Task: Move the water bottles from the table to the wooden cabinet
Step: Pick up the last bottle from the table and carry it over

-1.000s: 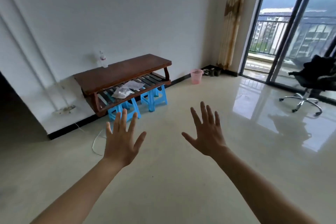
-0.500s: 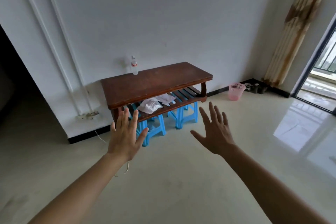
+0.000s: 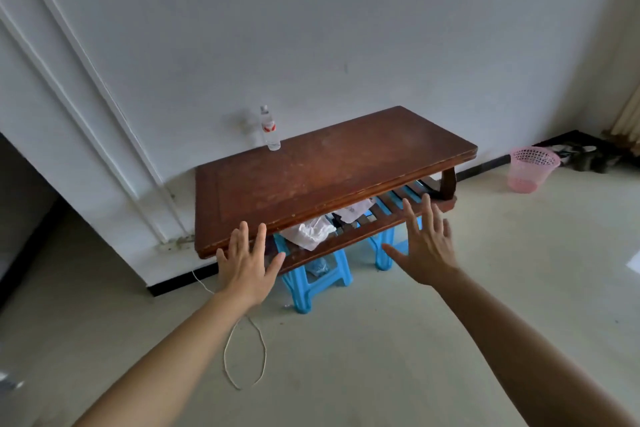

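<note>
A clear water bottle (image 3: 269, 128) with a red label stands upright at the back left corner of a low dark-brown wooden table (image 3: 325, 170), close to the white wall. My left hand (image 3: 247, 263) is held out in the air before the table's near left corner, fingers spread, holding nothing. My right hand (image 3: 427, 246) is held out in front of the table's lower slatted shelf, fingers spread and empty too. Both hands are well short of the bottle.
White plastic bags and paper (image 3: 311, 232) lie on the slatted shelf. Two blue plastic stools (image 3: 311, 277) stand under the table. A pink mesh bin (image 3: 530, 168) sits on the floor at the right. A thin white cord (image 3: 242, 350) loops across the floor near my left arm.
The view has swung left and closed in on the table, which now looks larger and nearer. Both hands stay spread and empty in front of me.
</note>
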{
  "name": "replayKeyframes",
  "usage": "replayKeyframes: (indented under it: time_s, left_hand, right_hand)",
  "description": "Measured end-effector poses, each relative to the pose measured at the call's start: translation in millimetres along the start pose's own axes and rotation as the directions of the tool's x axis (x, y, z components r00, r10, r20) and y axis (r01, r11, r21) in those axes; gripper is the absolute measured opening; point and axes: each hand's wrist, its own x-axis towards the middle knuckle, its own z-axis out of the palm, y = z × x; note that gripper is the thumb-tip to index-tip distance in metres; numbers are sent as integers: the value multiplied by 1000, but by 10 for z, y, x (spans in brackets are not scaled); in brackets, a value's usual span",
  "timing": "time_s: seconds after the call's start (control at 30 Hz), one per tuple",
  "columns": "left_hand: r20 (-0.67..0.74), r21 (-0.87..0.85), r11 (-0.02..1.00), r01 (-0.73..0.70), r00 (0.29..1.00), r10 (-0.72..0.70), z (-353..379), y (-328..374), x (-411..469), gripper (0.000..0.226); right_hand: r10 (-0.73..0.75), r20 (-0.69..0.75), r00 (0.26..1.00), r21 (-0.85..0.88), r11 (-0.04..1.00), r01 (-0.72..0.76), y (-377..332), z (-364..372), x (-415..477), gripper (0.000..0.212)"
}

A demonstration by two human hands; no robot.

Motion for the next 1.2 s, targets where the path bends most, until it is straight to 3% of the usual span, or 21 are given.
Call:
replayKeyframes:
  time_s: [0.2, 0.37, 0.57, 0.83, 1.0, 1.2]
  left_hand:
    - [-44, -67, 995, 78, 996, -81, -298, 23, 1406, 78]
    - [-53, -88, 990, 114, 991, -119, -107, -228, 2303, 80]
    - [53, -119, 979, 167, 985, -162, 434, -701, 3749, 84]
    - [283, -138, 962, 235, 940, -189, 968, -1213, 5471, 84]
    - [389, -107, 974, 200, 910, -144, 1357, -1225, 6072, 86]
    - [494, -83, 967, 239, 853, -169, 1843, -1173, 6339, 75]
  right_hand:
    - [-115, 12, 993, 31, 993, 115, -310, -38, 1931, 101]
    - [-257, 37, 966, 37, 966, 256, -727, 241, 3029, 101]
    - [-319, 81, 944, 30, 948, 318, -1155, 888, 4325, 102]
    - [-293, 196, 936, 57, 956, 287, -1875, 1358, 6012, 107]
    - [-363, 200, 910, 234, 920, 316, -2361, 1679, 6764, 110]
    - [-241, 121, 963, 580, 804, 129, -2961, 2472, 7573, 127]
